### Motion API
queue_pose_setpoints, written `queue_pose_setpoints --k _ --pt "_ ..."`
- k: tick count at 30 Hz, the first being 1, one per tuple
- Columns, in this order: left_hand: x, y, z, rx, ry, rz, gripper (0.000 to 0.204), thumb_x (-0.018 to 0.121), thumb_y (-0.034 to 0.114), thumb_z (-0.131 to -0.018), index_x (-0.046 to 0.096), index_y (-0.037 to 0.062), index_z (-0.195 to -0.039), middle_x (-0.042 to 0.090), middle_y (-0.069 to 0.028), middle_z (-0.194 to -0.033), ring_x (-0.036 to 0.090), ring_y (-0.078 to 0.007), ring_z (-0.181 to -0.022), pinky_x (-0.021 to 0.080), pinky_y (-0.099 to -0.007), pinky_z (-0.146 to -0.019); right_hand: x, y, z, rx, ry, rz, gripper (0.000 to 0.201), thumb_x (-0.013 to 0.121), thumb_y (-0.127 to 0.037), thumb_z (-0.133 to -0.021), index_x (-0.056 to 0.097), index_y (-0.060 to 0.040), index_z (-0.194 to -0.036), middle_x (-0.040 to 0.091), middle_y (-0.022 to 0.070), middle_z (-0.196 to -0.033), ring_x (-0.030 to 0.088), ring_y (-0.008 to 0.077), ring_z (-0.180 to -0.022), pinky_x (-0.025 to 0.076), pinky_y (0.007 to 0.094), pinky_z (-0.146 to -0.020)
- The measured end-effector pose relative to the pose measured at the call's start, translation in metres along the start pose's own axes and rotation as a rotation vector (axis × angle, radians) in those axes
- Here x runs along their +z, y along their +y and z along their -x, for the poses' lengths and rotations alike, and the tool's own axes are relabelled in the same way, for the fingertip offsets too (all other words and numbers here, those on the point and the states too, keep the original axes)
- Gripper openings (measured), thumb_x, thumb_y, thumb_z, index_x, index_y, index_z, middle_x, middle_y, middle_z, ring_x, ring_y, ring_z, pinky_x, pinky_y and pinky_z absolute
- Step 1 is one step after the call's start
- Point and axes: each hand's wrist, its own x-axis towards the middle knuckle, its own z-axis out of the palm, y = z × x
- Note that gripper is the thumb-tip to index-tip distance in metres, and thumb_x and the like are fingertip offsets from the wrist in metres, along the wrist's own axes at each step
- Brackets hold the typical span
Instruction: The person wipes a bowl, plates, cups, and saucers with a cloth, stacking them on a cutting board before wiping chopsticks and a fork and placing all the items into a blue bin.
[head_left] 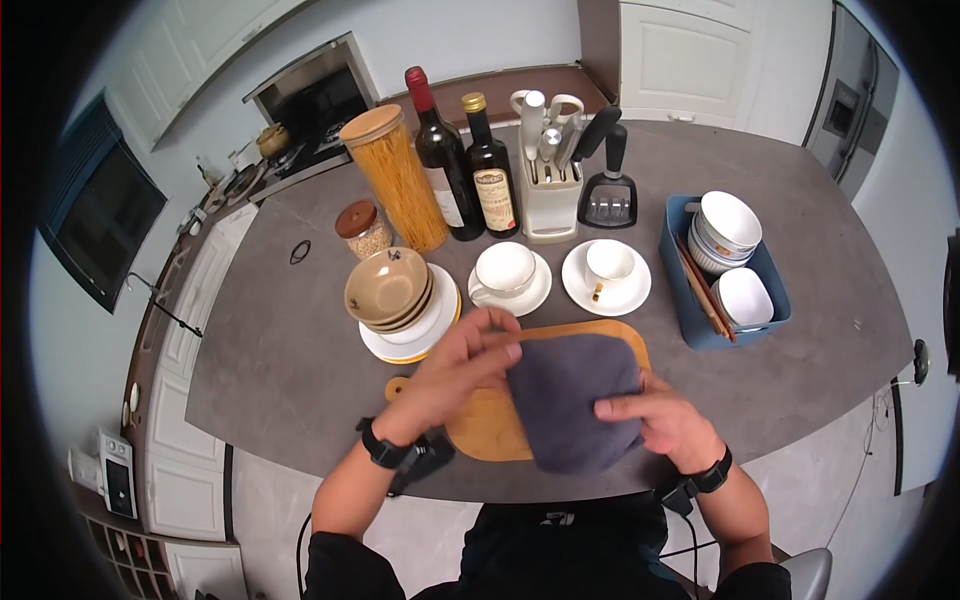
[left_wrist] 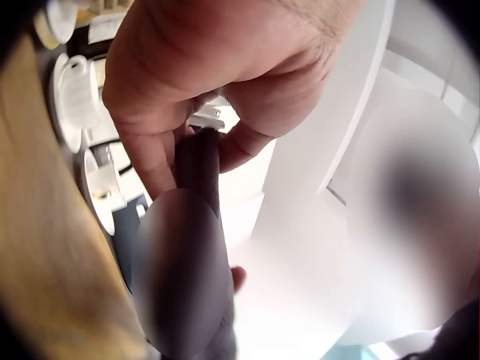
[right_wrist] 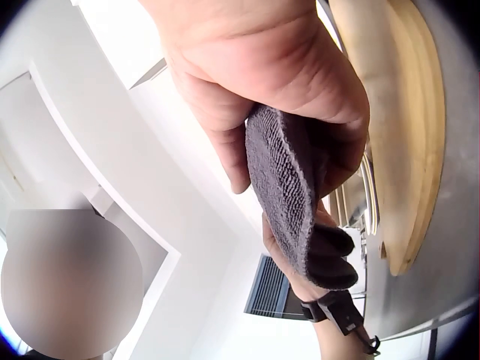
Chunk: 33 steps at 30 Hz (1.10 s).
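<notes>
A folded dark grey cloth (head_left: 575, 400) is held up between both hands above a wooden cutting board (head_left: 487, 425). My left hand (head_left: 455, 370) pinches its upper left corner between thumb and fingers. On the other side my right hand (head_left: 665, 420) grips the cloth's right edge, thumb on the near face and fingers behind. Seen from the right wrist, the cloth (right_wrist: 281, 187) shows a ribbed terry weave and several folded layers. The board lies flat near the table's front edge, its handle with a hole pointing left; the cloth hides much of its right half.
Behind the board stand two white cups on saucers (head_left: 535, 290). Brown bowls (head_left: 385, 290) sit on plates at left, and a blue basket (head_left: 690, 310) of bowls and chopsticks at right. Further back are a pasta jar (head_left: 400, 180), two bottles (head_left: 447, 170) and a knife block (head_left: 550, 210).
</notes>
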Motion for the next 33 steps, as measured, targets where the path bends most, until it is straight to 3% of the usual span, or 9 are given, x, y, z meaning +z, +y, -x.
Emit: queue_pose_setpoints --k 3,5,12,17,20,23,25,28,33 --pt "-0.017 0.019 -0.036 0.190 0.150 -0.225 0.031 0.063 0.008 -0.100 0.054 0.0048 -0.130 0.072 -0.0063 -0.114 0.068 -0.0116 -0.100 0.054 -0.0277 -0.090 -0.006 -0.023 -0.008 -0.113 0.123 -0.023 0.049 0.073 -0.011 -0.094 0.057 0.0014 -0.138 0.069 0.0118 -0.128 0.068 0.0223 -0.115 0.054 0.0378 -0.101" --pt "-0.027 0.030 -0.053 0.391 0.314 -0.969 0.028 0.069 0.014 -0.096 0.065 0.0013 -0.120 0.075 -0.0125 -0.108 0.071 -0.0205 -0.097 0.055 -0.0318 -0.088 -0.008 -0.040 -0.016 -0.224 0.230 -0.030 0.042 0.069 -0.019 -0.099 0.059 -0.0014 -0.136 0.069 0.0112 -0.127 0.070 0.0209 -0.111 0.057 0.0374 -0.096" --pt "-0.022 0.003 -0.087 0.294 0.219 -1.463 0.027 0.071 0.013 -0.088 0.075 0.0050 -0.114 0.072 -0.0243 -0.099 0.069 -0.0386 -0.100 0.054 -0.0487 -0.088 -0.006 -0.058 -0.035 -0.595 0.393 0.106 0.042 0.062 -0.030 -0.105 0.059 -0.0001 -0.135 0.070 0.0093 -0.125 0.069 0.0160 -0.110 0.056 0.0316 -0.094" --pt "-0.027 0.001 -0.094 0.229 0.294 -1.438 0.014 0.066 0.006 -0.088 0.074 0.0026 -0.099 0.071 -0.0229 -0.093 0.067 -0.0438 -0.088 0.054 -0.0500 -0.081 -0.009 -0.045 -0.043 -0.570 0.414 0.029 0.054 0.060 -0.037 -0.106 0.049 0.0002 -0.144 0.063 0.0094 -0.135 0.063 0.0182 -0.121 0.050 0.0342 -0.105" --pt "-0.035 0.013 -0.093 0.357 0.365 -1.307 0.011 0.064 0.006 -0.094 0.072 0.0016 -0.100 0.075 -0.0162 -0.087 0.072 -0.0341 -0.078 0.055 -0.0428 -0.073 -0.004 -0.042 -0.047 -0.580 0.479 0.093 0.054 0.057 -0.038 -0.107 0.050 0.0022 -0.143 0.063 0.0102 -0.135 0.062 0.0176 -0.120 0.049 0.0336 -0.105" --pt "-0.028 0.025 -0.089 0.174 0.226 -0.725 0.014 0.059 0.005 -0.101 0.069 0.0002 -0.110 0.076 -0.0057 -0.088 0.072 -0.0162 -0.079 0.054 -0.0323 -0.072 -0.002 -0.031 -0.054 -0.630 0.535 0.518 0.052 0.053 -0.042 -0.108 0.055 0.0018 -0.136 0.067 0.0091 -0.127 0.066 0.0151 -0.111 0.051 0.0294 -0.097" --pt "-0.008 0.029 -0.084 0.200 0.035 -0.089 0.021 0.054 0.002 -0.103 0.061 -0.0027 -0.122 0.071 -0.0046 -0.088 0.065 -0.0060 -0.081 0.052 -0.0267 -0.073 0.009 -0.027 -0.061 -0.685 0.460 0.919 0.051 0.052 -0.033 -0.109 0.048 0.0033 -0.144 0.056 0.0218 -0.142 0.056 0.0297 -0.131 0.044 0.0377 -0.108" --pt "0.002 0.023 -0.078 0.233 -0.128 -0.056 0.033 0.054 -0.002 -0.102 0.054 -0.0025 -0.135 0.071 -0.0038 -0.116 0.068 -0.0086 -0.102 0.053 -0.0249 -0.091 0.035 -0.031 -0.072 -0.857 0.388 1.420 0.058 0.058 -0.022 -0.103 0.040 0.0013 -0.154 0.029 0.0311 -0.160 0.030 0.0474 -0.149 0.030 0.0490 -0.120" --pt "0.007 0.021 -0.069 0.244 -0.175 -0.028 0.044 0.056 -0.008 -0.098 0.050 -0.0022 -0.141 0.066 -0.0068 -0.129 0.065 -0.0112 -0.116 0.051 -0.0286 -0.101 0.034 -0.028 -0.076 -1.000 0.442 1.528 0.082 0.076 -0.010 -0.086 0.036 -0.0018 -0.157 0.026 0.0286 -0.163 0.027 0.0518 -0.149 0.028 0.0554 -0.120"
